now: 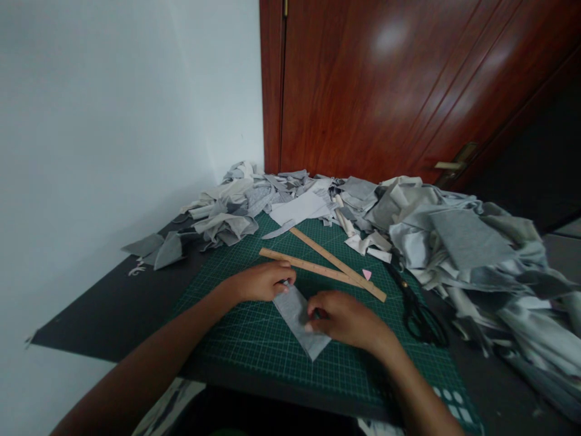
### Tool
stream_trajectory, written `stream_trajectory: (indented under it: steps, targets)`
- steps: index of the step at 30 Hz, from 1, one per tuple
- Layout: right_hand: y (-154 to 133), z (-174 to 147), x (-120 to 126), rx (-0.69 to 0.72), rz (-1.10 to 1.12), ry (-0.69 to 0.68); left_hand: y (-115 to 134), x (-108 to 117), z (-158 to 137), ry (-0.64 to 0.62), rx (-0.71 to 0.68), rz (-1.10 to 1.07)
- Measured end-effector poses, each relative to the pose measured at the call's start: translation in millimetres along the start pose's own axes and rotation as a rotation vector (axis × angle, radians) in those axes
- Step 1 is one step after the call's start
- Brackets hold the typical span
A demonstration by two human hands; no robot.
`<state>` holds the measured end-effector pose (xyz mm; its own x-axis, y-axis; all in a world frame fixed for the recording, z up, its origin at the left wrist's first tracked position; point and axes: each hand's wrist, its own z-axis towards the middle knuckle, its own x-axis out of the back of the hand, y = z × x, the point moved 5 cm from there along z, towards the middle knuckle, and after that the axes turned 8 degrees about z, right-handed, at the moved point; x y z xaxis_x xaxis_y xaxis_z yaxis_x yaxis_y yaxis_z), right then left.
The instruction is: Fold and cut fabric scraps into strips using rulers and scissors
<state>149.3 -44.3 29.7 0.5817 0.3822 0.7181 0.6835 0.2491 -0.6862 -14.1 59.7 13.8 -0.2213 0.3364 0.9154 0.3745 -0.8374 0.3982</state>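
Note:
A narrow grey piece of fabric lies at a slant on the green cutting mat. My left hand is closed on its far end, thumb and fingers pinching the corner. Over the fabric's right edge is my right hand, its fingers curled towards the thumb and touching the cloth; whether they grip it is hard to see. Just beyond my hands two wooden rulers lie crossed, with a small pink triangle of tailor's chalk beside them.
Black-handled scissors lie right of my right hand. Heaped fabric scraps cover the table's right side, and more scraps line the back and left. A white wall and a brown door stand behind.

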Motion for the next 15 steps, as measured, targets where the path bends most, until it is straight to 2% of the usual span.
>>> stream_trajectory:
  steps: [3,7,9,13,15]
  targets:
    - [-16,7,-7,0.071,-0.081,0.147,-4,1,0,0.001,0.013,-0.045]
    - [-29,14,-27,0.076,-0.335,0.132,-16,2,0,0.026,0.079,-0.148]
    - [-28,16,-31,-0.006,-0.347,0.118,-19,2,2,0.070,0.093,-0.172]
    - [-23,13,-29,-0.278,-0.297,0.128,-16,-2,7,0.198,0.155,-0.191]
    - [-23,13,-28,-0.348,-0.285,0.135,-11,-5,10,0.233,0.172,-0.176]
